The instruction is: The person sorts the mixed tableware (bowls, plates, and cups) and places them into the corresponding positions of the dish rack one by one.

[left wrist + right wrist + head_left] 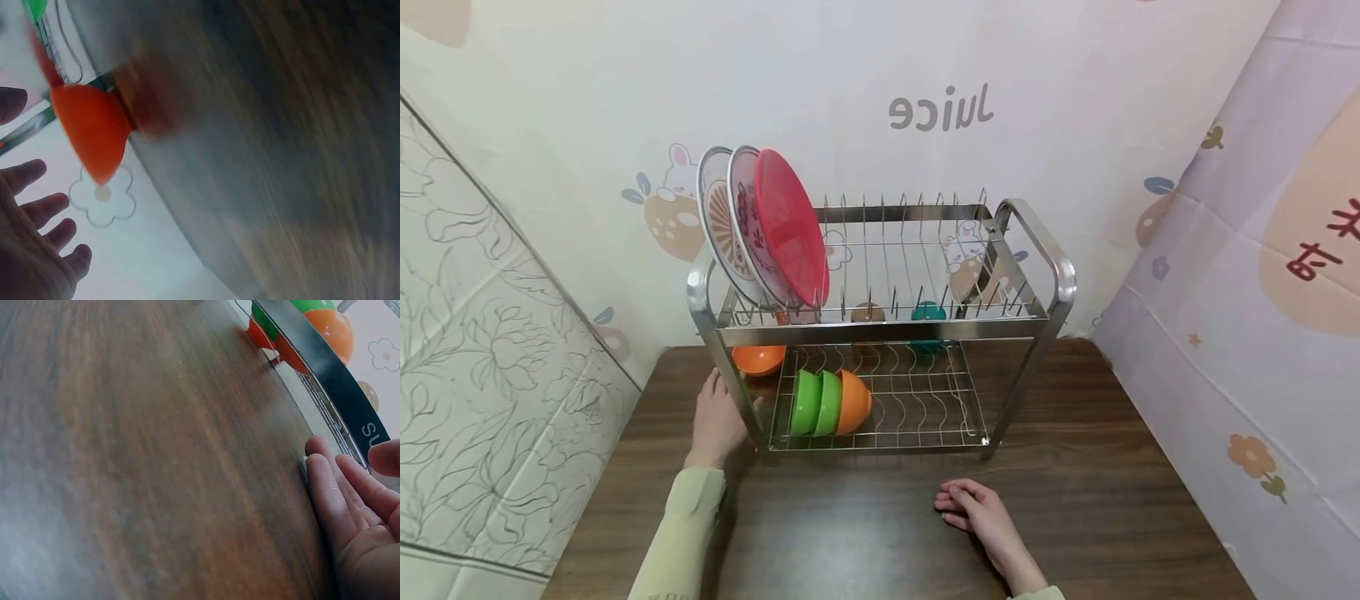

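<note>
My left hand (718,421) reaches along the rack's left side with its fingers spread and holding nothing. Just beyond its fingertips, an orange bowl (758,359) stands upright on the table, partly behind the rack's frame. The left wrist view shows a gap between the fingers and the orange bowl (94,128). My right hand (973,517) rests on the table in front of the rack, loosely curled around nothing. On the lower tier of the metal dish rack (880,333), two green bowls (807,404) and another orange bowl (853,403) stand on edge, side by side.
The upper tier's left end holds a red plate (792,225) and two patterned plates (718,212) on edge. A brown cup (868,313) and a teal cup (928,321) show through the rack's back. Fabric-covered walls (820,92) close off the back and sides.
</note>
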The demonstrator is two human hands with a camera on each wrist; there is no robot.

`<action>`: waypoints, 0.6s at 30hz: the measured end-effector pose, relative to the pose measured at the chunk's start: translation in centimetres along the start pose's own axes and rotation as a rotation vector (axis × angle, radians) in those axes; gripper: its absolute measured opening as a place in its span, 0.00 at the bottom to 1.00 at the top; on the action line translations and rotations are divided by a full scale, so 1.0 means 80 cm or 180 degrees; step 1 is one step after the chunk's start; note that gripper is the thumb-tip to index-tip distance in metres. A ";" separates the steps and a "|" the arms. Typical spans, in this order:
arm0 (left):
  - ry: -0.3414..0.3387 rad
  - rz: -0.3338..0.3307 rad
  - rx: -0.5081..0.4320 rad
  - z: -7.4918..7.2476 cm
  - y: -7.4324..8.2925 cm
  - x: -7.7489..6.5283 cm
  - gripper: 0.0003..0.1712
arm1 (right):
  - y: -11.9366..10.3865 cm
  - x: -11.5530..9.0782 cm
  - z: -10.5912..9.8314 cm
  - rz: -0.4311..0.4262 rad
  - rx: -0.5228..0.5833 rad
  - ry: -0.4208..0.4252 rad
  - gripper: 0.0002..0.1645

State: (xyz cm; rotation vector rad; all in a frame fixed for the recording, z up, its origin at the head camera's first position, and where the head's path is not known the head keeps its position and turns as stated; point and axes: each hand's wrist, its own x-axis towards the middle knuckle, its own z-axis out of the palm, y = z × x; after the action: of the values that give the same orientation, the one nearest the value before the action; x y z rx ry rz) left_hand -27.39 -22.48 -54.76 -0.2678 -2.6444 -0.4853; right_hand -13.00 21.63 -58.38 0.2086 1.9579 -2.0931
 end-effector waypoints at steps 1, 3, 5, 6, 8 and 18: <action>0.0004 0.0004 -0.0052 0.002 0.000 0.002 0.36 | 0.000 0.000 0.000 0.0000 -0.0003 -0.0002 0.22; 0.0013 0.0013 -0.0149 0.006 0.001 0.005 0.37 | 0.000 0.001 0.001 0.0003 -0.0009 -0.0011 0.22; 0.0023 0.0033 -0.0220 0.011 0.005 0.007 0.38 | 0.001 0.001 0.001 0.0005 -0.0012 -0.0011 0.22; 0.0030 0.0038 -0.0234 0.012 0.006 0.007 0.38 | 0.001 0.001 0.002 0.0009 -0.0009 -0.0013 0.22; 0.0033 0.0059 -0.0227 0.014 0.009 0.007 0.38 | 0.002 0.000 0.002 0.0015 -0.0002 -0.0020 0.22; 0.0428 0.0274 -0.0193 0.024 0.011 0.017 0.27 | 0.002 -0.001 -0.001 0.0018 -0.0007 -0.0009 0.21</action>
State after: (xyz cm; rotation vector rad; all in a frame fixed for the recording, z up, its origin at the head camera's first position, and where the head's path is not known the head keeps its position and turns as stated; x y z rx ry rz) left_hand -29.13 -20.79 -55.54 -0.3537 -2.4795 -0.5366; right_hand -12.90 21.68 -58.56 0.2104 1.9557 -2.0866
